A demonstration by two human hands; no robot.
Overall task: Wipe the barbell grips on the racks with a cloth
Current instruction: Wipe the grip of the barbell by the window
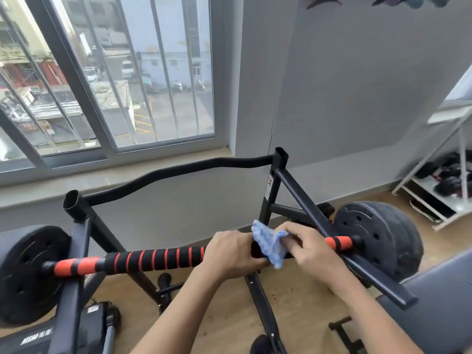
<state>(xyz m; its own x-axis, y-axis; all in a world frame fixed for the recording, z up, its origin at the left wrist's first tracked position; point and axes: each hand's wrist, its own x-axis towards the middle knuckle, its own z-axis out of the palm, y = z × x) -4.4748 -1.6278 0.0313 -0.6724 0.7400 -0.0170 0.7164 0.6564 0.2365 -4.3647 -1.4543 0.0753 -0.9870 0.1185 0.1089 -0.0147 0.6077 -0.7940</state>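
1. Black rack [76, 208]: two uprights joined by a wavy crossbar [163, 175]; side arms slope toward the camera.
2. Barbell [153, 259] lies across the side arms, plates [378, 241] outboard at both ends.
3. Wood floor [229, 315] carries the rack feet.
4. White shelf [434, 215] stands on the floor at right, holding dark items.

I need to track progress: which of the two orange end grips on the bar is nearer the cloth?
The right orange grip, beside the right weight plate. The cloth lies close to it; the left orange grip is far along the bar.
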